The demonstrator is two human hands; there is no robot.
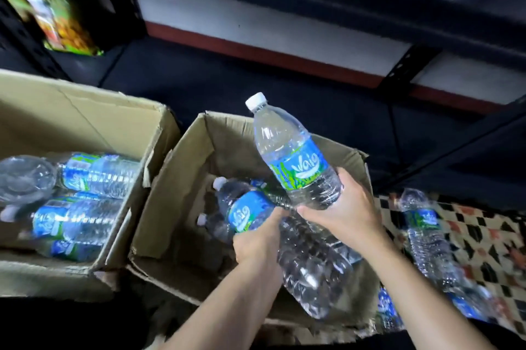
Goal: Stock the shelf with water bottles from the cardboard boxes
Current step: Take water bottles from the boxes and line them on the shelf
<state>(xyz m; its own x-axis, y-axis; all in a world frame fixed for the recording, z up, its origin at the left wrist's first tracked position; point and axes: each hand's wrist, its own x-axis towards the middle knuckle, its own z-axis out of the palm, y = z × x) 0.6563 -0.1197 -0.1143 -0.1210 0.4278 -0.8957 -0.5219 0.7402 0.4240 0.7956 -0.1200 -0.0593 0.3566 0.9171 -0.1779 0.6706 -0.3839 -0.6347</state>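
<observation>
My right hand [345,207] grips the base of a clear water bottle [290,150] with a blue label and white cap, lifted above the middle cardboard box [185,167] and tilted cap-up to the left. My left hand [257,238] grips a second water bottle [242,207] that lies inside that box. More bottles [313,264] lie in the same box. A dark shelf [227,84] runs behind the boxes, its lower board bare in front of me.
A second cardboard box [85,110] at the left holds several lying bottles [85,178]. Loose bottles [427,235] lie on a patterned mat [484,235] at the right. A colourful carton [51,8] stands on the shelf at the far left. Dark shelf posts [398,65] rise at the right.
</observation>
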